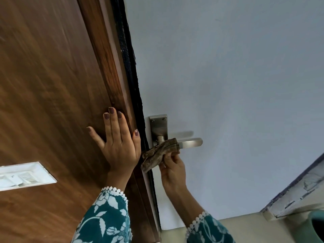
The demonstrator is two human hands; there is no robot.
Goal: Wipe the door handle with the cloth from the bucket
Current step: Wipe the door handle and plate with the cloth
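A brushed-metal lever door handle (192, 142) on a rectangular back plate (159, 127) sticks out from a pale blue-grey door (228, 85). My right hand (172, 170) is shut on a brown mottled cloth (158, 154), which is pressed over the inner part of the lever near its neck; the lever's outer end shows bare. My left hand (117, 141) lies flat with fingers spread on the brown wooden panel (52, 93) beside the door's edge, holding nothing.
A white switch plate (22, 176) sits on the wooden panel at lower left. A dark strip (130, 71) runs along the door's edge. At lower right, a green bucket's rim (315, 227) and a worn white skirting (301, 195) above a beige floor.
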